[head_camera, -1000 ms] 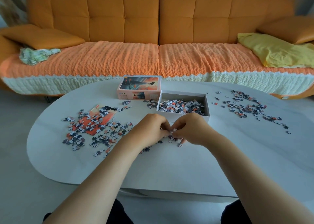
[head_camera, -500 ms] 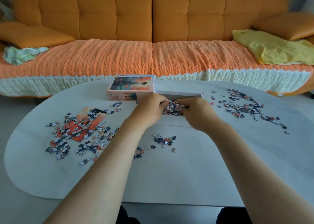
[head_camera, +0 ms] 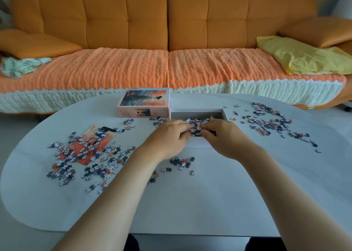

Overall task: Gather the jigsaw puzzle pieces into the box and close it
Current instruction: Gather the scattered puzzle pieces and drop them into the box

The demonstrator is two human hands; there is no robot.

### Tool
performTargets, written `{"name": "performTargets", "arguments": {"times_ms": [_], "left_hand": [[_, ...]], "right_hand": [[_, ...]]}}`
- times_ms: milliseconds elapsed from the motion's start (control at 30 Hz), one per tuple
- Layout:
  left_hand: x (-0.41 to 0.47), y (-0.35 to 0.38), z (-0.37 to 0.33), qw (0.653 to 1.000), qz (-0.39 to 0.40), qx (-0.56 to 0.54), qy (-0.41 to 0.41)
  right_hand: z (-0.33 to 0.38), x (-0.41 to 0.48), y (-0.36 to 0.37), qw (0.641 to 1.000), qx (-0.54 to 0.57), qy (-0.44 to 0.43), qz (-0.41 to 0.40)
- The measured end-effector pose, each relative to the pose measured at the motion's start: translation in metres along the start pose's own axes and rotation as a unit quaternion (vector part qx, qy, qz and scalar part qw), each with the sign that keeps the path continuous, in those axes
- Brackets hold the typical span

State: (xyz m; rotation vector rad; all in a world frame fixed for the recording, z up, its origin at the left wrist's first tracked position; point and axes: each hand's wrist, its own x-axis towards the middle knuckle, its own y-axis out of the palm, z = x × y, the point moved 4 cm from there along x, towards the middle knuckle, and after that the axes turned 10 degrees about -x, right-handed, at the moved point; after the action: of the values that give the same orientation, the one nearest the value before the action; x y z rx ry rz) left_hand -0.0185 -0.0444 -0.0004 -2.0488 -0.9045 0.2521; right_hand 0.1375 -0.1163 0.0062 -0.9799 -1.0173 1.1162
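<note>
Over the near wall of the shallow open grey cardboard box (head_camera: 196, 113), a clump of small orange, white and dark jigsaw pieces (head_camera: 195, 129) is held between the curled fingers of the left hand (head_camera: 167, 138) and the right hand (head_camera: 224, 136). The pieces are judged light, thin, stiff and easily spilled, so scooping from beneath is favoured over pinching. More are scattered across the white oval table (head_camera: 209, 193) on both sides, and the pink pictured box lid (head_camera: 144, 103) stands just beside the box. The fingertips and the box's near floor are hidden by the hands.
</note>
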Motion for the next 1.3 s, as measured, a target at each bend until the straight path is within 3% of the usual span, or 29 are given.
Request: {"name": "performTargets", "arguments": {"times_ms": [67, 233, 367, 467, 633, 800, 867, 1000, 1067, 1133, 1300], "left_hand": [[-0.004, 0.001, -0.005, 0.999, 0.021, 0.035, 0.011], [0.003, 0.003, -0.004, 0.989, 0.072, 0.13, 0.01], [0.005, 0.002, -0.002, 0.989, 0.063, 0.131, -0.012], [0.002, 0.0, -0.011, 0.99, 0.008, 0.135, 0.045], [0.005, 0.003, -0.002, 0.976, 0.048, 0.211, 0.027], [0.003, 0.003, 0.002, 0.981, 0.055, 0.182, 0.024], [0.0, -0.001, 0.001, 0.991, 0.014, 0.128, 0.048], [-0.013, -0.016, -0.007, 0.98, -0.106, 0.08, 0.146], [-0.024, -0.022, -0.012, 0.979, -0.126, 0.059, 0.149], [-0.035, -0.023, -0.015, 0.986, -0.102, 0.032, 0.127], [-0.055, -0.004, 0.005, 0.997, 0.038, 0.055, 0.024]], "right_hand": [[0.002, -0.002, 0.001, 1.0, -0.018, -0.017, -0.008], [0.012, -0.005, 0.008, 0.995, -0.063, -0.023, 0.075], [0.008, 0.0, 0.014, 0.996, -0.078, 0.002, 0.034], [0.012, 0.0, 0.012, 0.995, -0.09, -0.034, -0.009], [0.018, -0.002, 0.01, 0.993, -0.091, -0.023, 0.071], [0.015, 0.001, 0.014, 0.995, -0.086, -0.035, 0.03], [0.014, 0.0, 0.011, 0.997, -0.059, -0.047, 0.001], [0.025, -0.009, -0.006, 0.982, -0.014, -0.119, -0.146], [0.032, -0.016, -0.012, 0.976, 0.008, -0.14, -0.165], [0.04, -0.023, -0.013, 0.981, 0.013, -0.15, -0.125], [0.04, -0.043, 0.012, 0.99, -0.039, -0.097, 0.092]]}}
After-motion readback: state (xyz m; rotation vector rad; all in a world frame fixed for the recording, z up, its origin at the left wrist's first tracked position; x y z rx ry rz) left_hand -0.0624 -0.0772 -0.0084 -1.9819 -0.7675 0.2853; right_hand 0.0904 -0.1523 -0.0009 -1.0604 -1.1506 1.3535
